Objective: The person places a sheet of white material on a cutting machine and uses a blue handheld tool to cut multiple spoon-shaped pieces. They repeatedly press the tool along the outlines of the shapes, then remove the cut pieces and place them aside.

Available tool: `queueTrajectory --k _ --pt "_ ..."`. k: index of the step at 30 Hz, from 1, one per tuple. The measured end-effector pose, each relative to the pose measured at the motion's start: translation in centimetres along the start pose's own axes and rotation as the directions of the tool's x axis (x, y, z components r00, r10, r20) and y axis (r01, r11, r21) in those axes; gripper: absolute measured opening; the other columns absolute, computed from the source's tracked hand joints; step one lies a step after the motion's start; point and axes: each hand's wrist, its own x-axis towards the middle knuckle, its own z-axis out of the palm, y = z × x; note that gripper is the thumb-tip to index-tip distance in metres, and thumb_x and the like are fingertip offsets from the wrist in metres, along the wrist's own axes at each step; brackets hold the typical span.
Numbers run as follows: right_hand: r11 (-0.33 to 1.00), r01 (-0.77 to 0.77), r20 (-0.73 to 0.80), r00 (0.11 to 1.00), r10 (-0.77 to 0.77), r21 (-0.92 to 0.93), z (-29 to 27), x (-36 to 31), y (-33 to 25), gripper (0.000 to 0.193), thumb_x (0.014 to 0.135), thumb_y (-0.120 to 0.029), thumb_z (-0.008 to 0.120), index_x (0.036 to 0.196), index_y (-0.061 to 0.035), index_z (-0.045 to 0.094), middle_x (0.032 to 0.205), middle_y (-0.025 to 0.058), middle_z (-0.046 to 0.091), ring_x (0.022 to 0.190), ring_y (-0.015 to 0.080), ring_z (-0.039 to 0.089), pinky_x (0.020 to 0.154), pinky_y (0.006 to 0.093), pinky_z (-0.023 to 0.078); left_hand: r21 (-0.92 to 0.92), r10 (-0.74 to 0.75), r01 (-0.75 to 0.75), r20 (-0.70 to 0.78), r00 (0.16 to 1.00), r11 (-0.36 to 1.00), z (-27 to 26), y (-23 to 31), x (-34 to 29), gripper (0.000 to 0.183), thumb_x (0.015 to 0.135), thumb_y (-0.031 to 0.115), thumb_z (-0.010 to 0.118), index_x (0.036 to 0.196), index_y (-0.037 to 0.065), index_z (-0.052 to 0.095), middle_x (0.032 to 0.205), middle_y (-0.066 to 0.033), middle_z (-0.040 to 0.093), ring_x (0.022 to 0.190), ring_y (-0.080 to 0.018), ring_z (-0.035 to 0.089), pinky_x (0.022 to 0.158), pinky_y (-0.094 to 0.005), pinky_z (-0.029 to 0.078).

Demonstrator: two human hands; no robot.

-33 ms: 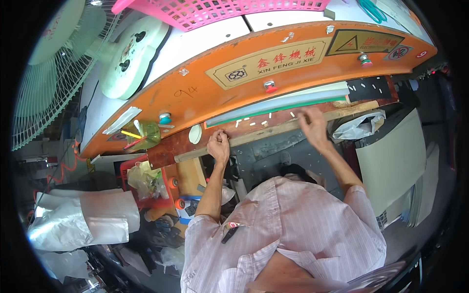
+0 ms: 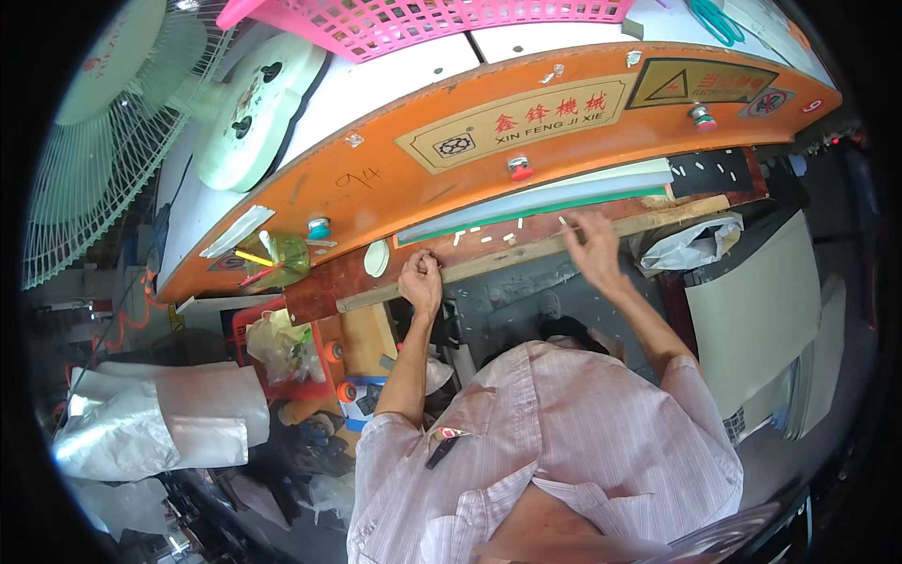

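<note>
In front of me stretches the machine's orange panel (image 2: 376, 179), with a reddish-brown ledge (image 2: 543, 230) running along its foot and a pale wooden strip (image 2: 489, 265) edging it on my side. Above the panel sits a pink slotted basket (image 2: 395, 36); things show through its slots, too small to make out. Down to my left, a red crate (image 2: 305, 388) holds crumpled, see-through plastic bags (image 2: 282, 346). Under the ledge's right part hangs an opened white plastic bag (image 2: 691, 246), whose contents I cannot tell.

My right hand (image 2: 594, 246) reaches out over the wooden strip, palm low, fingers parted and a little bent, the tips right by one small white piece; whether they touch it I cannot tell. My left hand (image 2: 420, 274) rests at the ledge's near edge, fingers curled in and tips drawn together; I cannot tell if anything is pinched there.

Beside the panel's left end, a translucent green cup (image 2: 293, 256) holds a yellow pen (image 2: 252, 258) and other slim things. Between cup and left hand lie pale oval discs (image 2: 377, 259). Smallest are the white pieces (image 2: 486, 240), scattered on the ledge between my hands, with more on the black patch (image 2: 705, 179) at its right end.
</note>
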Motion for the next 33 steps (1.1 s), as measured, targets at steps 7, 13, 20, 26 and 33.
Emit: queueTrajectory --k 7,13,20,26,33 --pt "0.996 0.03 0.035 0.999 -0.033 0.078 4.9 -2.1 -1.8 0.021 0.097 -0.02 0.068 0.106 -0.0014 0.073 0.099 0.0161 0.073 0.097 0.0374 0.066 0.102 0.0505 0.047 -0.033 -0.031 0.032 0.028 0.999 0.999 0.1 -0.5 -0.2 0.023 0.093 0.023 0.07 0.104 0.007 0.081 0.078 -0.0135 0.072 0.074 -0.0279 0.072 0.074 -0.0417 0.056" --pt "0.992 -0.069 0.113 0.992 0.057 0.105 5.1 -4.1 -1.1 0.022 0.099 -0.021 0.068 0.102 -0.001 0.076 0.099 0.0183 0.076 0.101 0.0409 0.068 0.112 0.0508 0.044 -0.043 0.03 -0.028 0.044 0.999 0.999 -0.4 -1.5 -2.4 0.023 0.095 0.025 0.067 0.103 0.007 0.08 0.08 -0.014 0.074 0.081 -0.0328 0.07 0.08 -0.0458 0.055" --pt "0.968 -0.25 0.131 0.959 0.249 -0.009 4.4 -9.4 -4.0 0.018 0.094 -0.02 0.072 0.096 -0.0035 0.078 0.085 0.013 0.075 0.093 0.0341 0.07 0.104 0.0507 0.047 -0.003 0.1 -0.101 0.133 0.986 0.995 -3.9 -1.1 -7.6 0.028 0.097 0.021 0.067 0.114 0.0 0.076 0.096 -0.0138 0.075 0.097 -0.0331 0.066 0.088 -0.046 0.052" --pt "0.997 0.064 0.192 0.979 -0.073 0.053 9.8 -5.5 -11.4 0.073 0.081 -0.025 0.085 0.141 0.0041 0.056 0.143 0.0261 0.057 0.127 0.0428 0.056 0.111 0.0493 0.046 0.088 0.449 -0.47 0.189 0.873 0.878 -4.1 1.6 -4.0 0.057 0.101 0.014 0.06 0.153 -0.004 0.045 0.153 -0.0237 0.05 0.144 -0.0406 0.043 0.122 -0.0493 0.03" --pt "0.985 0.007 0.402 0.913 -0.078 0.175 13.7 -6.7 -12.4 0.077 0.078 -0.021 0.086 0.142 0.0057 0.053 0.139 0.0259 0.058 0.123 0.0413 0.056 0.104 0.0471 0.051 0.146 0.305 -0.391 0.407 0.861 0.909 -4.1 -0.8 -6.5 0.068 0.105 0.016 0.053 0.163 -0.008 0.025 0.168 -0.0273 0.032 0.158 -0.0425 0.026 0.13 -0.0519 0.018"
